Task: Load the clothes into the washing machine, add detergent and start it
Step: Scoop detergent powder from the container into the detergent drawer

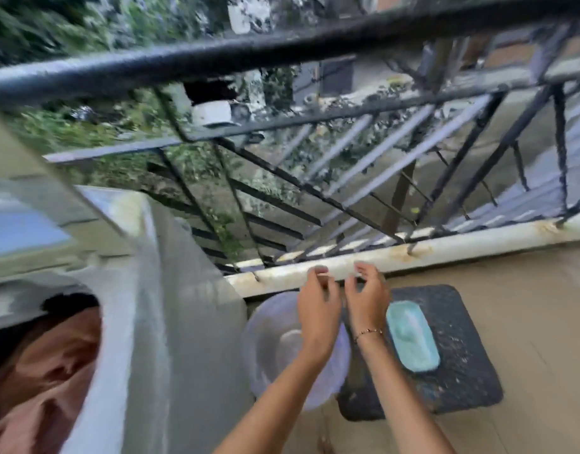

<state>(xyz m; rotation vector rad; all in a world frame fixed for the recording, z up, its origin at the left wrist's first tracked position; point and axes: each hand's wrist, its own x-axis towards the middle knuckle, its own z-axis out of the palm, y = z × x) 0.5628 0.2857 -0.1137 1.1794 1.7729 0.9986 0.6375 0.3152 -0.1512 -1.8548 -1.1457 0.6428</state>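
Above a round translucent basin and speckled dark mat, 2 empty, loosely curled hands, left hand and right hand, are hovering near the railing.

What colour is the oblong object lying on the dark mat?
Light teal object; head view, on the mat.

Setting: open balcony of a home, used as a laundry corner. Evidence: black metal railing with slanted bars along the edge, fixed into a pale, rust-stained curb; greenery and neighbouring structures visible beyond and below it. Beige tiled floor. Top-loading washing machine at left, tub open, pinkish-brown clothes inside. On the floor: a pale plastic basin and a dark mat carrying a teal object, too blurred to identify.
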